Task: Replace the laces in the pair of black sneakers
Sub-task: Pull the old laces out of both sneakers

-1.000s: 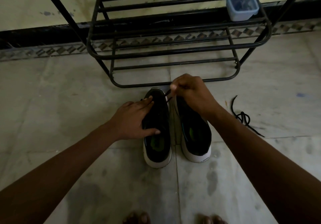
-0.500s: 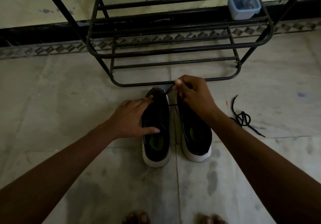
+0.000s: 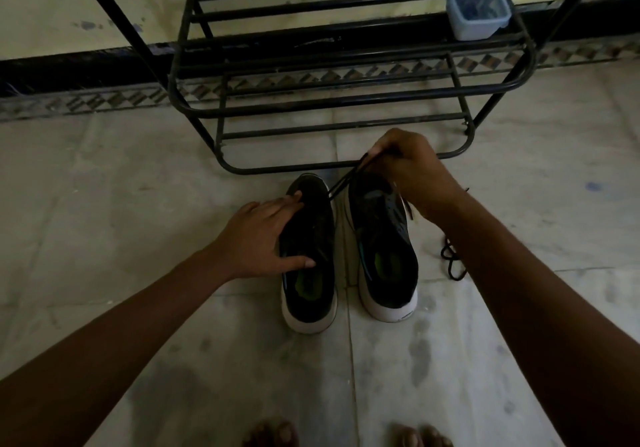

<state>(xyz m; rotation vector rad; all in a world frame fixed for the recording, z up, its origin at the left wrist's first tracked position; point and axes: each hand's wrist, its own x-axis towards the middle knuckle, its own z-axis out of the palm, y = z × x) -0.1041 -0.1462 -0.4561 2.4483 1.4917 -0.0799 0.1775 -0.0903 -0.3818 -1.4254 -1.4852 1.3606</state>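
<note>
A rack [image 3: 346, 100] holds a plastic tub [image 3: 478, 6], contents indistinct. Before it on the floor [image 3: 138, 204] sit two black sneakers [image 3: 384, 238]: the left hand [image 3: 256, 238] rests flat-fingered on one, the right hand [image 3: 412, 172] pinching its lace [image 3: 343, 183] in closed fingers. A loose lace [image 3: 453, 263] lies right, partly behind the forearm [image 3: 519, 290].

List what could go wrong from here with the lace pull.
1. The right hand pulls the lace taut from the left sneaker; the left hand only rests flat on it, so it may slide or tip.
2. The loose lace on the floor lies beside the right forearm; it could get dragged or mixed up with this one.
3. The rack bar sits just past the right hand; a longer pull may hit it.
</note>
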